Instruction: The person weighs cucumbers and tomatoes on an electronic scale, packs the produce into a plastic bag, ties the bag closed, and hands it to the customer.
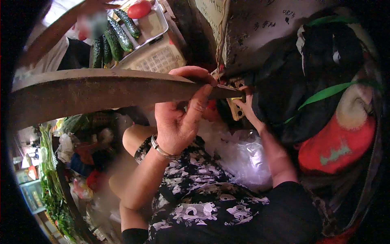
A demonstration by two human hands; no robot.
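Observation:
A long, flat brown strip [109, 90] crosses the view close to the camera, wide at the left and narrowing toward the right; its material is unclear. My left hand [176, 118], with a metal band at the wrist, grips it near the narrow part, thumb on the near face and fingers over the top edge. At the strip's dark far end, my right hand [246, 101] has its fingers closed around it. Behind that end is a yellowish block with holes [237, 113]. Part of the right hand's grip is hidden.
Several cucumbers [118, 34] and a red tomato-like item [139, 9] lie by a metal tray [160, 34]. Another person's arm [61, 30] reaches in upper left. Green stalks [50, 179] stand left; clear plastic [248, 158], a black bag [280, 97] and a red bag [341, 142] are right.

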